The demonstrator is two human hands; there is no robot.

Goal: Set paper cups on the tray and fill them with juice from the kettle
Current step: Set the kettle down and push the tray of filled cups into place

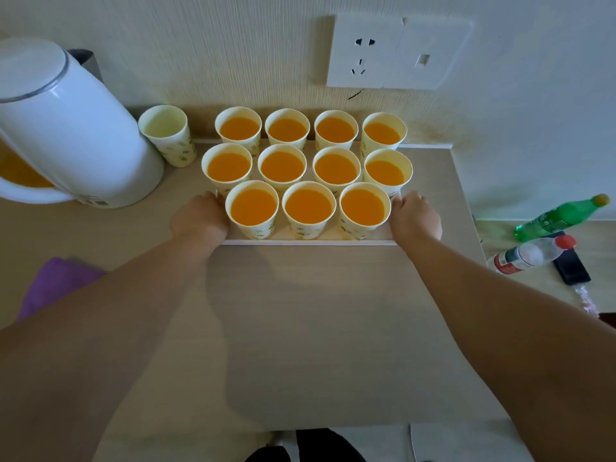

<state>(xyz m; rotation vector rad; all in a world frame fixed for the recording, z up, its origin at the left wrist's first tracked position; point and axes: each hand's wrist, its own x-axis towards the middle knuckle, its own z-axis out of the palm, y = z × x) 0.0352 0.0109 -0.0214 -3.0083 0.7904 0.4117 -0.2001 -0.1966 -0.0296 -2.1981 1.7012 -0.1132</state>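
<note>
Juice-filled paper cups crowd the tray, likely heavy and sloshy; left hand and right hand curl round its opposite ends, best lifted level.

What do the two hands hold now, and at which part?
Both hold the tray: left hand at its left edge, right hand at its right edge.

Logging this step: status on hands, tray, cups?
Hands: left hand and right hand grip tray ends. Eleven cups on tray, all filled. One unfilled cup off tray, beside kettle.
</note>
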